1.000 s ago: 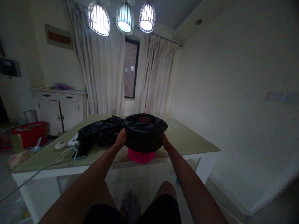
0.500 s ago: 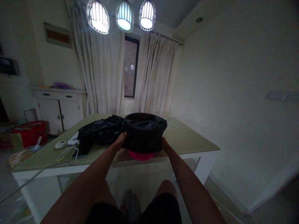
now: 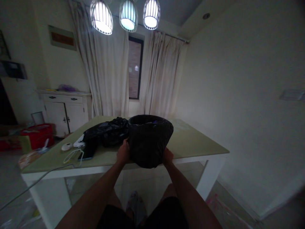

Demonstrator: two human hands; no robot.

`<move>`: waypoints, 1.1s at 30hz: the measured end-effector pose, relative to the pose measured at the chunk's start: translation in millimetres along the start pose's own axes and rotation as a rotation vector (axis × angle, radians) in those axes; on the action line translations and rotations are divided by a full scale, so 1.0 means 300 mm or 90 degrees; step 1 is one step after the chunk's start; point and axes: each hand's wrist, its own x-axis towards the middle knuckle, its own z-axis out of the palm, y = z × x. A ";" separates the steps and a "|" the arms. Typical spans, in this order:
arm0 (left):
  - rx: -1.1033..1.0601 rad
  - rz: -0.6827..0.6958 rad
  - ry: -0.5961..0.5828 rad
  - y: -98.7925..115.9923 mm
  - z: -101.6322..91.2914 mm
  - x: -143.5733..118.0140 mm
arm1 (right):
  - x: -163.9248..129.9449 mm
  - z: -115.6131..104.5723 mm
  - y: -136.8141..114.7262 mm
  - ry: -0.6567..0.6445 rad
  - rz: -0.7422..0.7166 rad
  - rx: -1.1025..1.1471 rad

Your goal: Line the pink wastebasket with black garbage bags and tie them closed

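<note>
A black garbage bag (image 3: 150,146) hangs over the outside of a round bin at the table's front edge, its wide mouth facing up. The bin's own wall is hidden under the black plastic. My left hand (image 3: 123,153) is closed on the bag's left side, low down. On the right side my right hand (image 3: 168,156) grips the bag at about the same height; its fingertips are partly hidden behind the plastic. Just left of the bin, a heap of crumpled black garbage bags (image 3: 107,132) lies on the table.
The green-topped table (image 3: 197,143) spreads out before me. At its left lie a dark phone (image 3: 88,151), a white charging cable (image 3: 71,156), a white device (image 3: 78,142) and a small round white object (image 3: 66,146). A red bag (image 3: 38,135) stands beyond on the floor.
The garbage bag has come further down over the bin, so the pink bottom edge is now covered. Both hands have moved lower along its sides.
</note>
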 end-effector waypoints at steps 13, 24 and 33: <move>0.078 0.036 -0.076 -0.020 0.004 0.004 | -0.018 -0.018 0.002 -0.034 -0.012 0.011; 0.086 0.053 -0.076 -0.027 0.007 -0.002 | -0.021 -0.018 0.002 -0.029 -0.028 0.010; 0.086 0.054 -0.083 -0.027 0.002 -0.006 | -0.018 -0.007 0.006 -0.021 -0.033 0.016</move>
